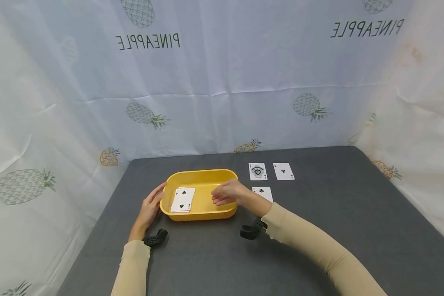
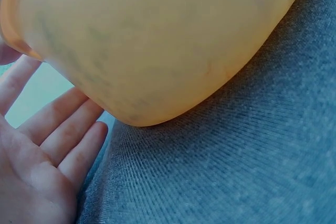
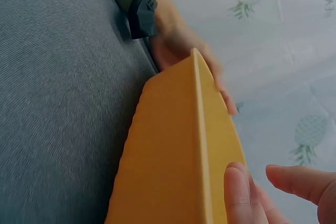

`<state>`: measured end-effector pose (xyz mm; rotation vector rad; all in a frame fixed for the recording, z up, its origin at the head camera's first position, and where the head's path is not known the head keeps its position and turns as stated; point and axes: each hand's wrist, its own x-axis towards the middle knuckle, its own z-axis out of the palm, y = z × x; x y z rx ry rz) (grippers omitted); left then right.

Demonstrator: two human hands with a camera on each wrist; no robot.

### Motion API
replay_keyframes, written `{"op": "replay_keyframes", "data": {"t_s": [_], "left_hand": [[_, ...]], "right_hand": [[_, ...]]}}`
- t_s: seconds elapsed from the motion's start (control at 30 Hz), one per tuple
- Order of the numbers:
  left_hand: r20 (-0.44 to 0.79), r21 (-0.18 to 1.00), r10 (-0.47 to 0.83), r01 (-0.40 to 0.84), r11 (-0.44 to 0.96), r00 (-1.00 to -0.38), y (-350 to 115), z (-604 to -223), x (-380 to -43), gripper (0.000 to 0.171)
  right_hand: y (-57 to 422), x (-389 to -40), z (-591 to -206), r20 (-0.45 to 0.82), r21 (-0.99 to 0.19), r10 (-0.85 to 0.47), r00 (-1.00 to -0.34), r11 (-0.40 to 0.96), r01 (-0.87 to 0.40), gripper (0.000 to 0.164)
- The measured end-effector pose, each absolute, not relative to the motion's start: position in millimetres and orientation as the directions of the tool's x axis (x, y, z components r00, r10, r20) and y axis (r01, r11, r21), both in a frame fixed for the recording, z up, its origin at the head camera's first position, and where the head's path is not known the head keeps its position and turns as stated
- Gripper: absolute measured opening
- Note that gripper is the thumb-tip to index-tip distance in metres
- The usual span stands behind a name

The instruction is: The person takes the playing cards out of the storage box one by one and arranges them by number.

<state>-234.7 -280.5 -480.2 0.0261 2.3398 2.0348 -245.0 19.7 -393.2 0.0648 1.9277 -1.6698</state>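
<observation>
A small stack of playing cards (image 1: 183, 200), two of spades uppermost, lies face up in the left end of a yellow tray (image 1: 198, 216). The stack's long axis runs roughly away from us, its far end leaning slightly right; the tray's long axis runs left to right, open side up, on a dark grey tabletop (image 1: 203, 255). We see our left hand (image 1: 150, 209) at the tray's left end, fingers mostly straight and touching the rim. Our right hand (image 1: 229, 192) is over the tray's right half, thumb and fingers apart, with no card visible between them. Right of the tray lie an ornate card (image 1: 257, 171), an ace of clubs (image 1: 283, 171) and a nearer club card (image 1: 262, 192), partly hidden. We judge that cards are being placed into the tray; the next move probably calls for pinching a loose one.
</observation>
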Motion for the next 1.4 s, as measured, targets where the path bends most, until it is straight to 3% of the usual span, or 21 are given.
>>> {"op": "replay_keyframes", "data": {"t_s": [0.23, 0.63, 1.13, 1.4], "left_hand": [[-0.009, 0.991, 0.038, -0.003, 0.133, -0.999, -280.9, -479.2, -235.1, 0.056], [-0.028, 0.992, 0.034, -0.023, 0.125, -0.999, -278.6, -478.0, -233.4, 0.054], [0.001, 0.997, 0.043, 0.005, 0.079, -0.999, -279.9, -477.7, -232.7, 0.054], [0.025, 0.998, 0.056, 0.028, 0.061, -0.998, -280.1, -479.1, -233.7, 0.054]], "right_hand": [[-13.3, -249.1, -404.2, -0.487, -0.873, -0.277, -0.828, 0.194, 0.448, 0.025], [-47.3, -249.7, -425.5, -0.545, -0.837, -0.227, -0.807, 0.192, 0.512, 0.033], [-72.2, -252.9, -428.9, -0.623, -0.779, -0.155, -0.767, 0.027, 0.627, 0.032], [-85.5, -255.0, -432.1, -0.592, -0.806, -0.086, -0.801, 0.089, 0.586, 0.019]]}}
